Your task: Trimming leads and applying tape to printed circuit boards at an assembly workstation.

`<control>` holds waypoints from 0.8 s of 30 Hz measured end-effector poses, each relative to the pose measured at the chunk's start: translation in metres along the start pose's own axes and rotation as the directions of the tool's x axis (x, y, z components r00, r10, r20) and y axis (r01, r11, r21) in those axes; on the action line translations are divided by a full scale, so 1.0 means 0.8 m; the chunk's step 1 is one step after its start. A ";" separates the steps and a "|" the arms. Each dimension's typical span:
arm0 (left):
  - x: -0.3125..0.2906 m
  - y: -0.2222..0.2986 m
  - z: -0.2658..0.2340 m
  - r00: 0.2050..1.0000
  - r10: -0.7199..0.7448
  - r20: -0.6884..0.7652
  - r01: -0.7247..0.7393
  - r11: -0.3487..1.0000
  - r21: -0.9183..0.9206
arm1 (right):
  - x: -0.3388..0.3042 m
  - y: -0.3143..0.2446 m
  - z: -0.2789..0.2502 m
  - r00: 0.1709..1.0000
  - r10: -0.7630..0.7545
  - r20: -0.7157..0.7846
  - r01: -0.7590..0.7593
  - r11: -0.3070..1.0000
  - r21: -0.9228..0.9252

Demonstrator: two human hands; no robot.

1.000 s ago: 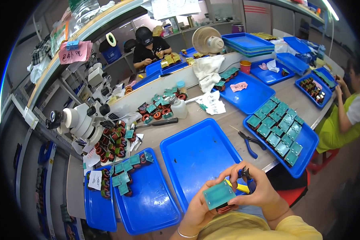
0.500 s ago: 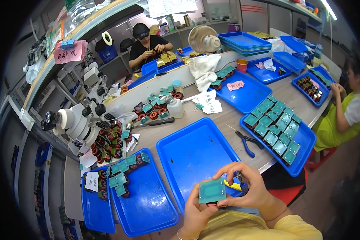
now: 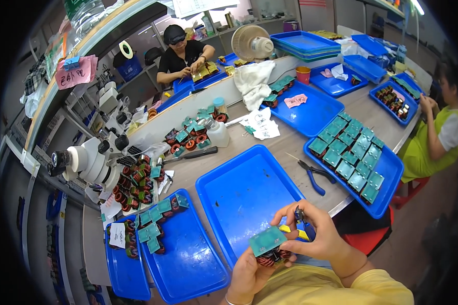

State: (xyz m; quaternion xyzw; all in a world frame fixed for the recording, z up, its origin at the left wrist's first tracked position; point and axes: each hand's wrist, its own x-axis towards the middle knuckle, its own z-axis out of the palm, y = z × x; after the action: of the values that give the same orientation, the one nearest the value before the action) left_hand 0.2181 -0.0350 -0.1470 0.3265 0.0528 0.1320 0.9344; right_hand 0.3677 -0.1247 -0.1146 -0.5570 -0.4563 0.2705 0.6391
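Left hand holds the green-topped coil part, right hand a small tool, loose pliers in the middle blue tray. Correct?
No: the pliers lie on the table, right of the middle tray, per the head view. Left hand on coil part, right hand on tool: correct.

The middle blue tray (image 3: 241,185) is smooth, glossy plastic; at its near edge, the green board (image 3: 267,241) has a slick sheen above coils (image 3: 265,261) of ridged, lacquered-looking wire. Beyond the tray are creased matt paper (image 3: 262,125) and rough, fluffy-looking cloth (image 3: 251,84).
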 end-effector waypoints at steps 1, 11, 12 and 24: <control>-0.001 -0.003 0.003 0.996 0.066 -0.058 -0.063 0.997 0.055 | 0.000 0.001 0.001 0.999 -0.032 -0.013 0.032 0.999 -0.020; 0.004 -0.002 0.003 0.961 0.259 -0.103 -0.193 0.884 0.425 | -0.005 -0.007 0.009 0.965 -0.261 -0.030 0.246 0.938 -0.242; 0.005 0.000 0.014 0.936 0.286 -0.205 -0.184 0.894 0.409 | -0.004 -0.010 0.004 0.972 -0.233 0.021 0.232 0.950 -0.209; -0.014 0.008 0.008 0.952 0.295 -0.079 -0.206 0.812 0.547 | -0.005 -0.044 -0.038 0.884 -0.232 0.406 0.465 0.538 -0.703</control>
State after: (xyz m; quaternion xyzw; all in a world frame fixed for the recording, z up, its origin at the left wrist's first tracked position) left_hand 0.2069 -0.0371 -0.1376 0.5650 0.1185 0.2601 0.7740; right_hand 0.3871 -0.1505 -0.0809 -0.6341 -0.7106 -0.0192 0.3044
